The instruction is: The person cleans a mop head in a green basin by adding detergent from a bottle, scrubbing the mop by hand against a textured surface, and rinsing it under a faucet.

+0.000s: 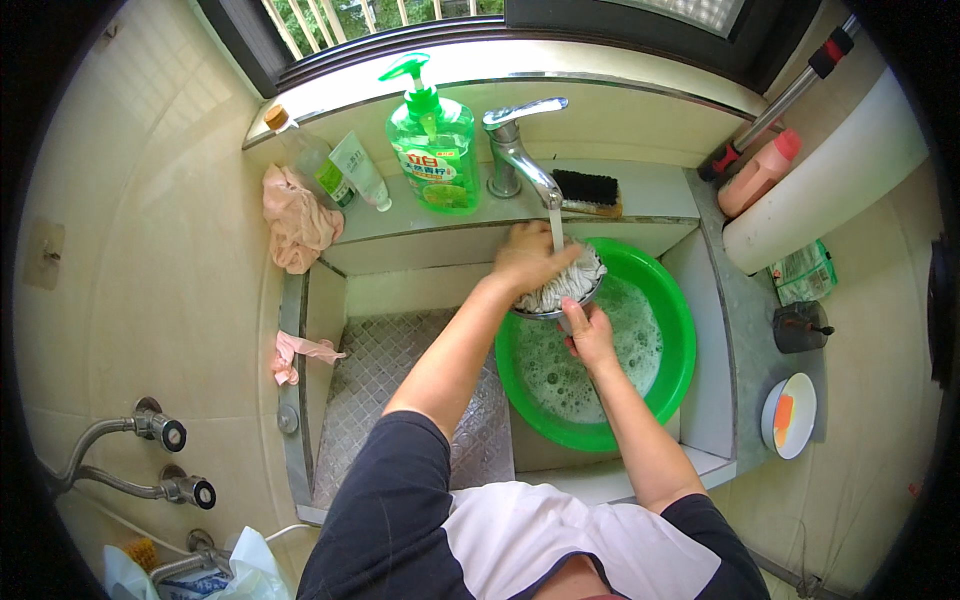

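Note:
Under the running tap (530, 160), my right hand (588, 335) grips the handle of a round metal pan or ladle (540, 314), with the thumb on its near side. A bunch of white stringy cloth (575, 280) lies on the metal piece. My left hand (532, 258) is closed over the cloth at its left side; the fingers are slightly blurred and partly hidden. Water falls beside the left fingers. Below both hands stands a green basin (683, 350) of foamy water.
A green pump bottle (437, 165), a tube (360, 172) and a bristle brush (587, 190) stand or lie on the back ledge. Right ledge: pink bottle (760, 175), white cylinder (830, 180), dark container (800, 327), white bowl (800, 432). Pink gloves (300, 225) hang left.

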`<state>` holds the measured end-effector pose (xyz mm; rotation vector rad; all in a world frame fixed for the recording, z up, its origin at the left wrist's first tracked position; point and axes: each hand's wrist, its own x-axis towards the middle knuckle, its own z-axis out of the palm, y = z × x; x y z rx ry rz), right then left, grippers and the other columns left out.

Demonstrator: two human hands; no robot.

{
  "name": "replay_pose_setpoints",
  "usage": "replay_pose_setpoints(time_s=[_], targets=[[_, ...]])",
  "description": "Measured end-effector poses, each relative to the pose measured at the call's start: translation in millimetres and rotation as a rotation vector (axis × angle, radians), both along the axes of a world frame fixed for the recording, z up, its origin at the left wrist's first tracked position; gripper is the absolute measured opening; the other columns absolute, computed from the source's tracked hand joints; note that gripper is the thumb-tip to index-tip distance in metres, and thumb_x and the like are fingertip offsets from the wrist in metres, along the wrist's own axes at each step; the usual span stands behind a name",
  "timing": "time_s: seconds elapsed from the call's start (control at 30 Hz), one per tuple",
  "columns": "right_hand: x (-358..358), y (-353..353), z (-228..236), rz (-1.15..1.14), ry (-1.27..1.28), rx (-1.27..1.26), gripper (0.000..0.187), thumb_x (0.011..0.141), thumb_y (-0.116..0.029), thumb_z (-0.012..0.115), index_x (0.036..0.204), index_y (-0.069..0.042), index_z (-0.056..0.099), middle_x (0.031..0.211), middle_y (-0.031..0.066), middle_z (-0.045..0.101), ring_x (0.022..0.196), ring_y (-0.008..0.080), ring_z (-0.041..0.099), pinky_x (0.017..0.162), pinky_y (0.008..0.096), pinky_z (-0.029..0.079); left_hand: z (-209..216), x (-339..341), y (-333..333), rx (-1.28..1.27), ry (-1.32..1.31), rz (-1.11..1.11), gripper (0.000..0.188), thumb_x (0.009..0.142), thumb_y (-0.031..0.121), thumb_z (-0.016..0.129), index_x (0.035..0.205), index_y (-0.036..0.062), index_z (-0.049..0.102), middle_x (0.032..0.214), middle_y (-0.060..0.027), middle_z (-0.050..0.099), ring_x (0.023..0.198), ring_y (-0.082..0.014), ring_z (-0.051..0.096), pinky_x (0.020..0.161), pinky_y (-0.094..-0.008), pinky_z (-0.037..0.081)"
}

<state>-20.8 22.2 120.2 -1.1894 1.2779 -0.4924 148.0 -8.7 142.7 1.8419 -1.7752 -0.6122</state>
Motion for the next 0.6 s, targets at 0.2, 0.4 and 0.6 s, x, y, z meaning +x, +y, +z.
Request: replay_pose_setpoints(time_s=[0.2,0.4,0.6], targets=[[-7.7,-2.6,1.3,-0.063,-0.163,-0.084,0.055,0.078,-0.051,0.062,0.106,-0.005,0.053,0.075,0.0059,0.058,0.05,0.0089,0.049,0.041,0.0224,0.036,-49.8,17.0,46.8,0.152,1.18,0.607,0.075,0.084,0.064,0.04,0.118,-0.0014,0.053,0.116,-0.0151,0.055,0.11,-0.0247,0.048,0.095,-0.0346,0.035],[-1.9,9.0,29.9,0.017,-0.176,0.04,0.052,0.078,-0.058,0.053,0.095,-0.008,0.052,0.073,0.0037,0.056,0.049,0.0093,0.046,0.039,0.0213,0.036,-86.4,37.3,43.9,0.239,1.616,0.456,0.078,0.082,0.069,0.039,0.121,0.0021,0.052,0.118,-0.0135,0.058,0.105,-0.0217,0.056,0.093,-0.0353,0.041],[-4.7,25.6,25.0,0.142,-0.21,0.108,0.051,0.078,-0.056,0.054,0.091,-0.007,0.054,0.071,0.0044,0.057,0.048,0.0096,0.047,0.039,0.0217,0.037,-32.2,49.9,13.0,0.572,1.7,0.11,0.067,0.081,0.059,0.053,0.117,0.0028,0.055,0.114,-0.0122,0.06,0.1,-0.0227,0.06,0.091,-0.038,0.046]])
